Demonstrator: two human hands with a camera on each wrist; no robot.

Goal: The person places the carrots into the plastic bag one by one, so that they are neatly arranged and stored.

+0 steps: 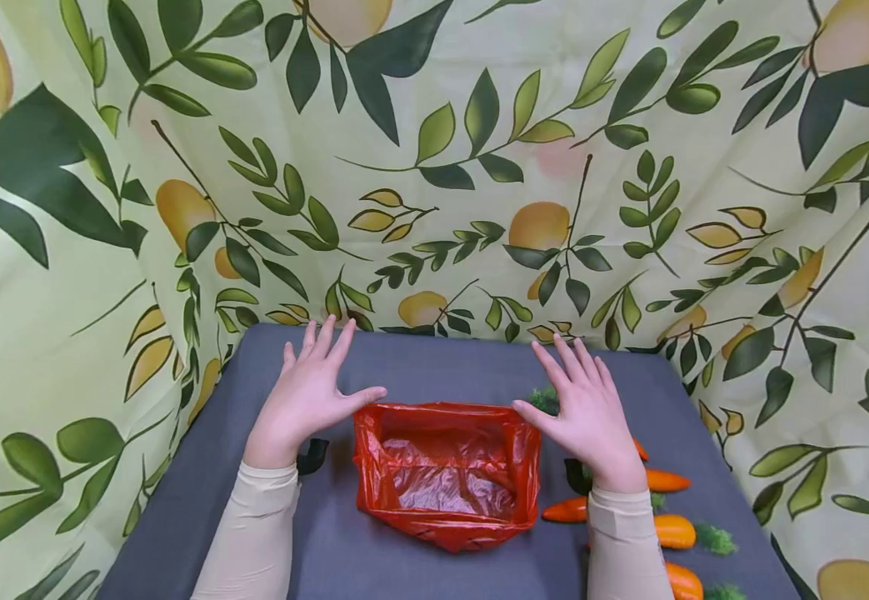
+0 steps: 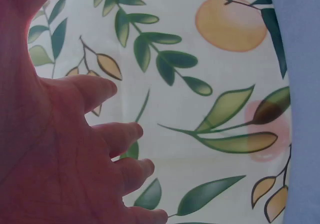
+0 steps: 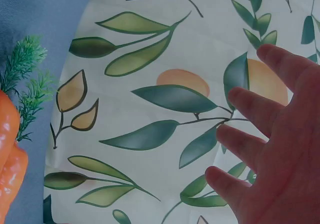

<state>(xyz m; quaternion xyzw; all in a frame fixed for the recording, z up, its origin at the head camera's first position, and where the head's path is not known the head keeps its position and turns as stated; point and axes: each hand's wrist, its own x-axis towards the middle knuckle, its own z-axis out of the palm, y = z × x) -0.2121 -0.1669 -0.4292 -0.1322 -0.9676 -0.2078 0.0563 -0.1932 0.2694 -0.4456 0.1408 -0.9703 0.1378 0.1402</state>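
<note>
A red plastic bag [image 1: 445, 533] stands on the grey table with its wide mouth facing up; no object shows inside it. My left hand [image 1: 307, 400] is raised at the bag's left, fingers spread and thumb pointing toward the rim. On the other side my right hand [image 1: 580, 417] is held up the same way, its thumb near the bag's right corner. Neither hand holds anything. Several orange carrots [image 1: 674, 532] with green tops lie to the right, partly hidden by my right forearm. In the right wrist view, carrots [image 3: 10, 169] appear at the left edge.
The grey table [image 1: 434, 358] ends at a hanging cloth [image 1: 479, 208] printed with leaves and fruit, which surrounds it at the back and sides. Dark straps [image 1: 312, 457] show beside both wrists.
</note>
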